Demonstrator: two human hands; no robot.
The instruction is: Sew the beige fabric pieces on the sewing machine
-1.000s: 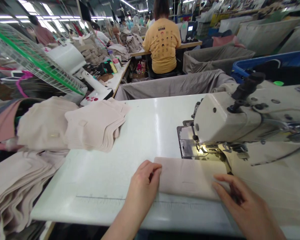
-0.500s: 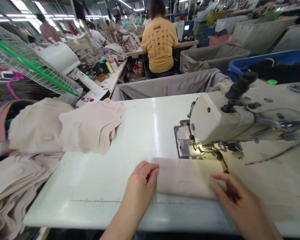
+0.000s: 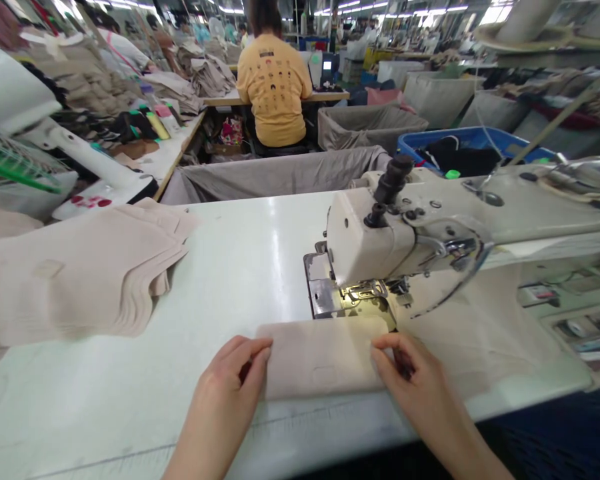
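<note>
A folded beige fabric piece (image 3: pixel 320 363) lies flat on the white table, just in front of the sewing machine's needle plate (image 3: pixel 325 297). My left hand (image 3: pixel 230 380) pinches its left edge between thumb and fingertips. At the opposite end, my right hand (image 3: pixel 417 373) pinches the right edge. A small rectangular outline shows on the fabric near its lower middle. The lit presser foot (image 3: pixel 365 291) of the sewing machine (image 3: pixel 375 233) is just beyond the fabric's far edge.
Stacked beige fabric pieces (image 3: pixel 90 273) lie at the left. Behind them stands a white fan (image 3: pixel 85 153). A grey cloth-lined bin (image 3: pixel 280 172) borders the table's far edge, and a person in a yellow shirt (image 3: pixel 274 87) sits beyond it. A blue basket (image 3: pixel 415 143) is at the back right.
The camera view has swung to the right, so everything appears further left. My right hand has closed its fingertips on the fabric's right edge; my left hand keeps its pinch.
</note>
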